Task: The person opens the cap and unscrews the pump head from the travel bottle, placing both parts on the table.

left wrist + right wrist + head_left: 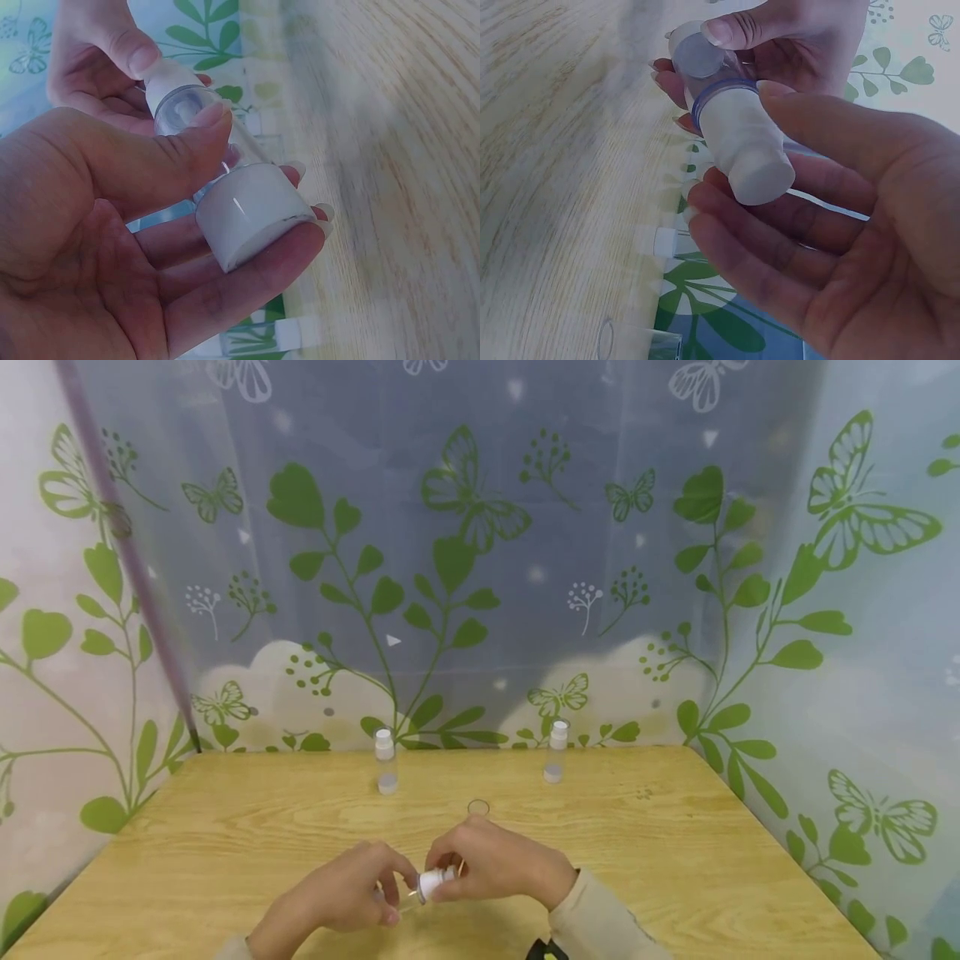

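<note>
A small pump bottle with a clear body, a white base (251, 214) and a white pump head (761, 176) is held above the table, tilted, between both hands. My left hand (348, 887) grips the clear body, thumb on top and fingers under the white base. At the other end, my right hand (498, 864) holds the white pump head (433, 885), its thumb against the collar and its fingers curled beneath. Just beyond the right hand stands a clear cap (478, 808), its lower part hidden by that hand in the head view.
Two similar pump bottles stand upright near the table's back edge, one left bottle (386, 762) and one right bottle (556, 752). Behind the wooden table (247, 810) hangs a curtain (570, 635) printed with leaves and butterflies. A dark object (546, 950) shows at the bottom edge.
</note>
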The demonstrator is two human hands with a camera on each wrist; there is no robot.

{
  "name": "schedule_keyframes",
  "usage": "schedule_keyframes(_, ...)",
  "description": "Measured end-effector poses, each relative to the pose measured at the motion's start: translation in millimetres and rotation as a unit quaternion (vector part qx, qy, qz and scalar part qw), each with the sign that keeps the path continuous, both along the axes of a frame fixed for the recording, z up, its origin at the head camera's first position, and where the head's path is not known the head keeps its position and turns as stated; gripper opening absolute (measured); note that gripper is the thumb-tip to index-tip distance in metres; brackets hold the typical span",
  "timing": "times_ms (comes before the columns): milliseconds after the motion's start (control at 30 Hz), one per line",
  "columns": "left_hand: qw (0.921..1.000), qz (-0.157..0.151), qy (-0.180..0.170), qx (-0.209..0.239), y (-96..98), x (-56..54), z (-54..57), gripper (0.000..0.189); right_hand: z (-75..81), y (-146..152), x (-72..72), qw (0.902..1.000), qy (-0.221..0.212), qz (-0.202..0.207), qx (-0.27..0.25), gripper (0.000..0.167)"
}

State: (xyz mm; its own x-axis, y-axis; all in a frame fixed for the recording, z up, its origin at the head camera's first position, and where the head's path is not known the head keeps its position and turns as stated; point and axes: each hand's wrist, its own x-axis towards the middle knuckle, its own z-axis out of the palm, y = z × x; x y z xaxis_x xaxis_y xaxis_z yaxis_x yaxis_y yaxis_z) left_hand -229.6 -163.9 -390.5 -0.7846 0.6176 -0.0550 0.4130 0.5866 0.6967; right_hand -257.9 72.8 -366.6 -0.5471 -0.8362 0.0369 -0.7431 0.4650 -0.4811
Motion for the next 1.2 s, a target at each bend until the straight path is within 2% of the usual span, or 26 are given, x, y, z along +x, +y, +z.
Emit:
schedule_keyframes(467,0.9999,-0.003,0.013,-0.003,2.0,0.5,-3.1,0.038,-2.6,2.4,0.3,1.0,0.001,-0.001,0.002,0.014)
schedule_keyframes(700,0.9995,-0.012,0.027,-0.004,6.5,1.1,-1.3,0.036,-3.3,5.9,1.3,1.0,-0.003,-0.001,0.0,0.013)
schedule_keyframes(967,0.9991,-0.008,0.04,-0.011,3.1,2.9,-0.3,0.036,-5.2,0.7,-0.7,1.0,0.001,0.001,0.002,0.014)
schedule_keyframes(1200,0.9992,-0.003,0.038,-0.012,1.4,5.3,0.2,0.037,-5.0,-2.4,1.6,1.0,-0.002,-0.002,0.003,0.015)
